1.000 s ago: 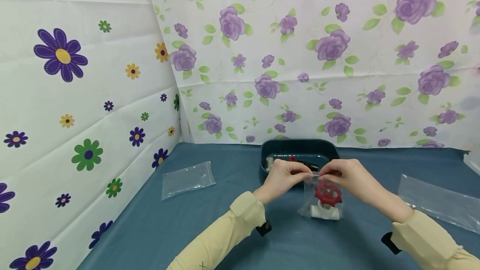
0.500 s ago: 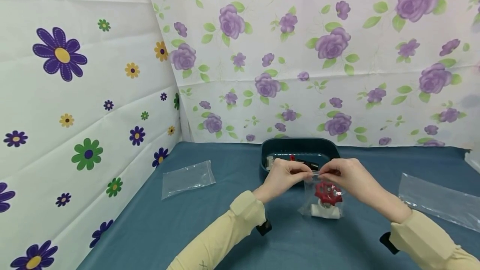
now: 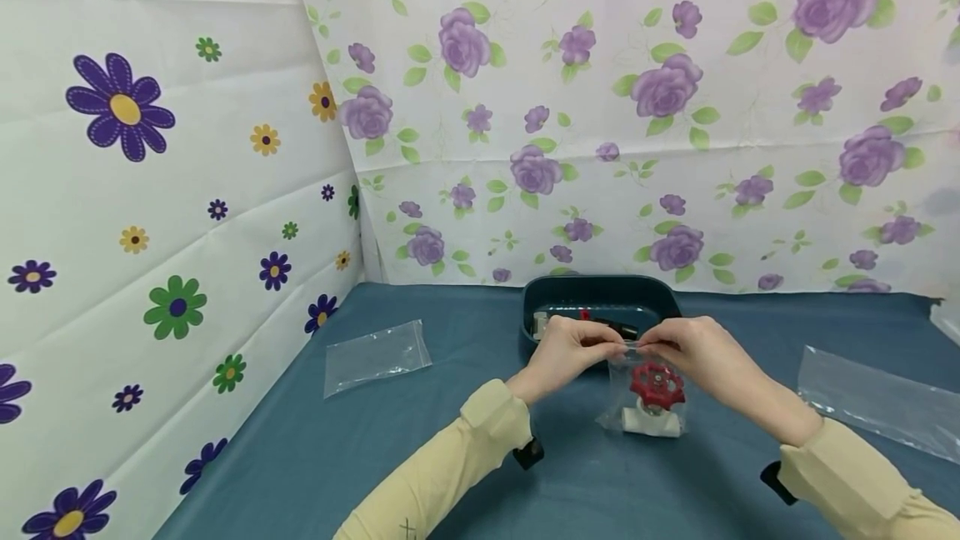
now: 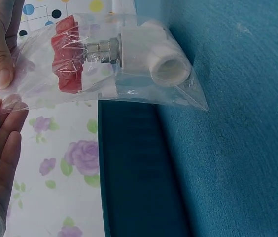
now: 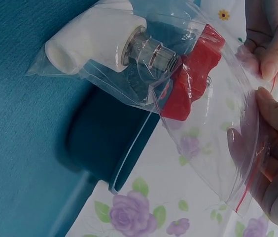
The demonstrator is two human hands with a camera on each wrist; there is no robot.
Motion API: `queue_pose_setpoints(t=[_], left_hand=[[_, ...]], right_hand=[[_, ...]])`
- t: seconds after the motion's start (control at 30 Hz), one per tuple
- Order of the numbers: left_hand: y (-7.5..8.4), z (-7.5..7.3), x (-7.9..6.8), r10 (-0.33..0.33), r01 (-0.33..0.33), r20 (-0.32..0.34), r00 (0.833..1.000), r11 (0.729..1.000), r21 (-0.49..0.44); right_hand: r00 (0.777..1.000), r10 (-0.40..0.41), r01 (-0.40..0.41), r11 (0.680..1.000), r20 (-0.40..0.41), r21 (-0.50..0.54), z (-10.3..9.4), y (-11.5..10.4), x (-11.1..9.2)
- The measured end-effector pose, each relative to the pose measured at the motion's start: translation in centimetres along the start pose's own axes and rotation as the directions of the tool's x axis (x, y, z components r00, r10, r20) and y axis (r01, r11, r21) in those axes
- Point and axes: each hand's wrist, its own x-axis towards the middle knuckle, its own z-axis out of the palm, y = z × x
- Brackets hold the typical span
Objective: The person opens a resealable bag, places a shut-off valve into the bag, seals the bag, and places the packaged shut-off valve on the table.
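Observation:
A valve [image 3: 651, 419] with a red handwheel, metal stem and white pipe body sits inside a clear zip bag [image 3: 618, 390]. Both hands pinch the bag's top edge, so it hangs upright with the valve at its bottom, close over the cloth. My left hand [image 3: 566, 357] grips the left part of the edge between thumb and fingers. Close beside it, my right hand [image 3: 697, 355] pinches the right part. The right wrist view shows the bag's red zip line [image 5: 250, 185] running by the fingertips. In the left wrist view the white tee-shaped body [image 4: 146, 49] points its open end at the camera.
Behind the hands stands a dark teal bin [image 3: 652, 286] with several small items in it, one black [image 3: 622, 329]. A flat clear bag [image 3: 375, 357] lies on the left of the blue cloth [image 3: 420, 432], another clear bag [image 3: 885, 407] on the right. Flowered sheets hang behind and left.
Almost nothing differs. The handwheel has shifted very slightly inside the bag, while both hands keep their pinch at the same place.

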Motion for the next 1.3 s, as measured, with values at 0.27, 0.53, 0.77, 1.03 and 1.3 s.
queue_pose_setpoints(t=[0.27,0.53,0.77,1.03,1.3], left_hand=[[0.24,-0.05,0.09,0.0,-0.001,-0.007,1.0,1.0,-0.021],[-0.18,0.11,-0.08,0.007,-0.008,-0.034,0.999,0.999,-0.033],[-0.37,-0.02,-0.01,-0.004,0.002,-0.03,1.0,0.998,-0.06],[-0.4,-0.03,0.08,-0.022,0.021,-0.016,1.0,0.996,-0.083],[-0.43,-0.04,0.12,-0.008,0.007,-0.02,1.0,0.997,-0.072]], right_hand=[[0.999,-0.045,0.045,0.999,-0.004,-0.012,0.04,-0.03,0.05],[1.0,-0.019,0.018,0.999,0.023,0.031,-0.01,0.12,-0.02],[1.0,-0.018,0.018,0.999,0.021,0.027,0.1,-0.04,0.19],[1.0,-0.005,0.005,1.0,-0.002,-0.007,0.21,0.03,0.23],[0.999,0.038,-0.038,0.999,-0.003,0.004,0.18,-0.01,0.31]])
